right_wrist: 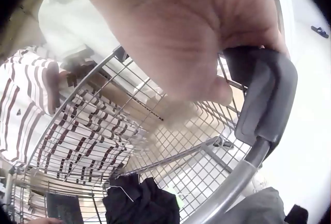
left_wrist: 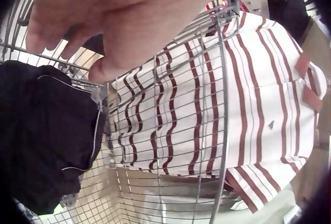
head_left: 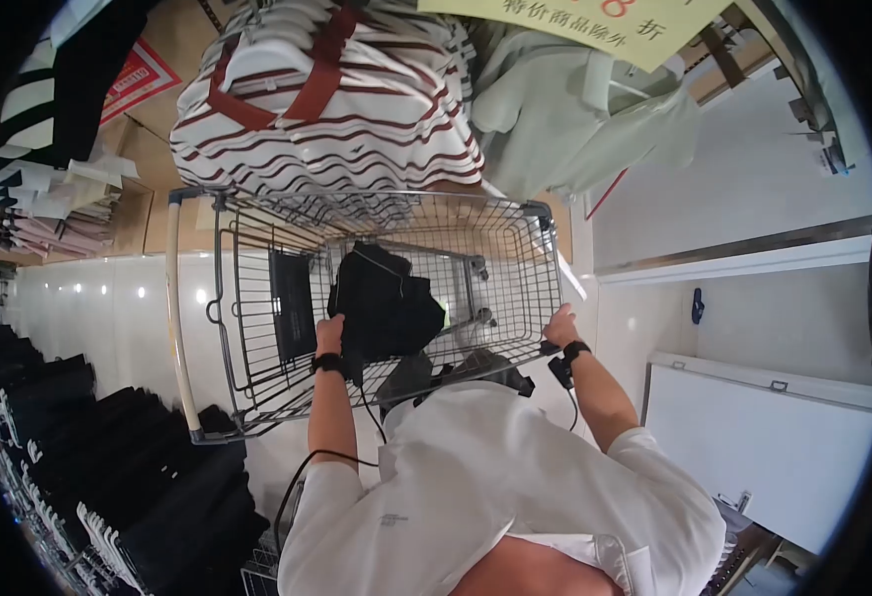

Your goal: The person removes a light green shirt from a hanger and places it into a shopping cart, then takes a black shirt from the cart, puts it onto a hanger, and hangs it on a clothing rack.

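A metal wire shopping cart (head_left: 376, 204) stands in front of me, with a bundled black cloth item (head_left: 381, 298) in its basket. A thin pale line runs along the item's edge (left_wrist: 95, 125). My left hand (head_left: 330, 333) is over the basket, close beside the black item. In the left wrist view the left fingers (left_wrist: 39, 35) hang loosely, with nothing between them and the black cloth below. My right hand (head_left: 560, 326) grips the cart's corner, its thumb (right_wrist: 222, 90) inside the basket and its palm over the black plastic corner piece (right_wrist: 266, 94).
Striped shirts (head_left: 326, 109) and a pale green shirt (head_left: 595, 119) hang just beyond the cart. Black clothes (head_left: 128, 467) on hangers line the left. A white cabinet (head_left: 764, 437) stands at the right, and a dark blue slipper (head_left: 697, 306) lies beyond it.
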Demonstrator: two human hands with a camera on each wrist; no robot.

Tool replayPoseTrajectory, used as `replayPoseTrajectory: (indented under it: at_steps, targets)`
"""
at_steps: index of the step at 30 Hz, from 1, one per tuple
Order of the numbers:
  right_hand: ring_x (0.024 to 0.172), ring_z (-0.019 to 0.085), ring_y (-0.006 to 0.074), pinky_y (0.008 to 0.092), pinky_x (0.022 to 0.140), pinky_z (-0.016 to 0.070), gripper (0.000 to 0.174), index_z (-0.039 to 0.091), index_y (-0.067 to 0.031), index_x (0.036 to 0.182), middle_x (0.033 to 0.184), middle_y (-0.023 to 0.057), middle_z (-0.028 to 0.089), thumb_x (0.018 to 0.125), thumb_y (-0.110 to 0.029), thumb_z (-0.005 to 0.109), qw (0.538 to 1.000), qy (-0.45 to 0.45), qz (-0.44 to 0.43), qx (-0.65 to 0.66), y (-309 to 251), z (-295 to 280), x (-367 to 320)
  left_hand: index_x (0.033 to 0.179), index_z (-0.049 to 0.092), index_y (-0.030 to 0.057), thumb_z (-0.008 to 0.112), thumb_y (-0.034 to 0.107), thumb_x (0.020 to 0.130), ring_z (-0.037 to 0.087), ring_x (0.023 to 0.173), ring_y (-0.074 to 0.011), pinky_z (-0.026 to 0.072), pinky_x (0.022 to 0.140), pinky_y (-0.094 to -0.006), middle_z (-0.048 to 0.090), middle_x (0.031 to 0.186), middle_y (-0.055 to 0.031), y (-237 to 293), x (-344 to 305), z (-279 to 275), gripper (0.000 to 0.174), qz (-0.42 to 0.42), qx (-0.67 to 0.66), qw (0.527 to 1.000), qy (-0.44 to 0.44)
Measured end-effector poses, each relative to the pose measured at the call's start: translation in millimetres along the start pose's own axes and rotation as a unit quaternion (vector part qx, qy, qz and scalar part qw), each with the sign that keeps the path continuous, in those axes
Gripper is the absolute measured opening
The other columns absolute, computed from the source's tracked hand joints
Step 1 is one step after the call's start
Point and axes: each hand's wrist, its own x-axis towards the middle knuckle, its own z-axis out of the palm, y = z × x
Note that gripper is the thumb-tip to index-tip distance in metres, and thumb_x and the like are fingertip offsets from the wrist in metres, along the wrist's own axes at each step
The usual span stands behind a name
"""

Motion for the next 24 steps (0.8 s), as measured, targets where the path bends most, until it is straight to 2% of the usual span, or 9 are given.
replayPoseTrajectory:
  at_steps: [2,4,8,11,15,17,18,20,24]
  targets:
    - [0.112,0.048,0.0563,0.0470,0.100,0.0449,0.075,0.015,0.0096,0.132,0.128,0.0435,0.031,0.080,-0.011,0.064,1.000,0.016,0.010,0.016,1.6,1.2,-0.5,0.098,0.063,-0.0067,0.069,0.025,0.082,0.065,0.071,-0.0243,0.0480,0.055,-0.0365,0.066,0.083,-0.0129,-29.1,34.1,1.6,0.036,-0.018,-0.021,1.000,0.013]
    - [0.108,0.050,0.0547,0.0471,0.098,0.0463,0.072,0.017,0.0086,0.126,0.125,0.0426,0.033,0.078,-0.011,0.066,1.000,0.005,-0.002,0.018,-3.9,-5.7,-5.2,0.111,0.060,-0.0105,0.068,0.022,0.082,0.065,0.094,-0.0310,0.0515,0.073,-0.0422,0.066,0.104,-0.0201,-44.9,54.0,0.3,0.045,-0.017,0.112,0.992,0.049]
    - [0.111,0.049,0.0544,0.0473,0.096,0.0472,0.069,0.019,0.0056,0.122,0.124,0.0416,0.032,0.076,-0.012,0.068,1.000,0.003,0.017,0.026,-7.2,-6.6,-5.8,0.116,0.058,-0.0128,0.070,0.022,0.081,0.061,0.105,-0.0325,0.0502,0.083,-0.0450,0.064,0.113,-0.0203,-48.7,41.9,0.8,0.051,-0.109,0.082,0.990,-0.022]
    - [0.114,0.048,0.0535,0.0473,0.098,0.0457,0.072,0.019,0.0053,0.123,0.126,0.0406,0.033,0.076,-0.014,0.069,0.999,0.002,0.023,0.030,-6.5,-5.9,-3.9,0.118,0.059,-0.0088,0.070,0.023,0.082,0.062,0.103,-0.0300,0.0506,0.082,-0.0465,0.064,0.115,-0.0182,-62.1,54.2,10.2,0.049,-0.172,0.021,0.983,-0.065]
    - [0.112,0.050,0.0533,0.0468,0.097,0.0469,0.073,0.018,0.0057,0.124,0.126,0.0419,0.034,0.076,-0.016,0.069,0.999,0.000,0.029,0.018,-6.9,-6.1,-2.6,0.122,0.059,-0.0024,0.073,0.022,0.080,0.062,0.104,-0.0268,0.0506,0.082,-0.0471,0.063,0.117,-0.0169,-68.4,71.9,27.7,0.050,-0.164,0.049,0.979,-0.108]
    - [0.106,0.054,0.0532,0.0463,0.092,0.0496,0.070,0.018,0.0074,0.120,0.122,0.0433,0.034,0.076,-0.015,0.068,1.000,0.001,0.014,0.011,-5.4,-5.0,-5.7,0.129,0.055,0.0027,0.074,0.020,0.078,0.059,0.112,-0.0291,0.0499,0.090,-0.0448,0.061,0.121,-0.0178,-64.5,86.1,38.7,0.057,-0.012,0.155,0.978,-0.136]
    - [0.106,0.054,0.0532,0.0463,0.092,0.0496,0.070,0.018,0.0074,0.120,0.122,0.0433,0.034,0.076,-0.015,0.068,1.000,-0.001,0.023,0.014,-7.5,-6.8,-8.1,0.129,0.055,0.0027,0.074,0.020,0.078,0.059,0.112,-0.0291,0.0499,0.090,-0.0448,0.061,0.121,-0.0178,-50.0,78.5,44.2,0.057,-0.014,0.162,0.976,-0.141]
    - [0.105,0.054,0.0524,0.0464,0.092,0.0495,0.068,0.019,0.0080,0.118,0.119,0.0432,0.036,0.076,-0.015,0.067,0.999,0.000,0.031,0.018,-11.5,-8.2,-11.9,0.140,0.044,0.0039,0.075,0.021,0.075,0.048,0.127,-0.0408,0.0444,0.103,-0.0402,0.039,0.147,-0.0217,-17.3,62.4,54.1,0.074,0.090,0.314,0.941,-0.094]
    - [0.099,0.055,0.0542,0.0468,0.088,0.0514,0.068,0.018,0.0090,0.117,0.116,0.0438,0.036,0.076,-0.015,0.067,0.999,0.008,0.031,0.022,-11.5,-6.1,-14.3,0.142,0.042,0.0086,0.074,0.021,0.076,0.048,0.126,-0.0424,0.0442,0.105,-0.0439,0.026,0.153,-0.0198,24.0,56.2,87.8,0.074,0.187,0.422,0.884,-0.075]
